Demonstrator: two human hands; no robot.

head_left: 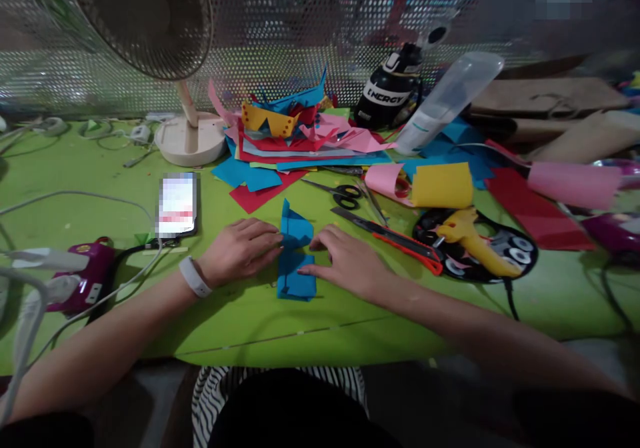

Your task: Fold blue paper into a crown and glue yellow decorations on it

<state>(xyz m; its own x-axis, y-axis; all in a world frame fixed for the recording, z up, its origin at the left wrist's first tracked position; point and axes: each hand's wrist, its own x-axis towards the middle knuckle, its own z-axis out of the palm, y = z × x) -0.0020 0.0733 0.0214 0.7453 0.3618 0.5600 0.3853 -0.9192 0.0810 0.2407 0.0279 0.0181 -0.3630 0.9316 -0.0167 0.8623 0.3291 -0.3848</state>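
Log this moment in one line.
left hand: at folded blue paper; right hand: touching same paper; beyond hands: scissors; right of paper: utility knife

green table (pixel 240 328) | blue folded paper (pixel 294 278) | phone (pixel 177 205) | black-handled scissors (pixel 346 196) | orange cutter (pixel 400 238) | fan base (pixel 193 151)

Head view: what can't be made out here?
All in the head view:
- Blue paper: parts of its edges, covered by fingers of the left hand and right hand.
- Phone: screen content, pixelated.
- Fan: top, cut off by the upper edge.
- Purple object: far end, cut off by the right edge.
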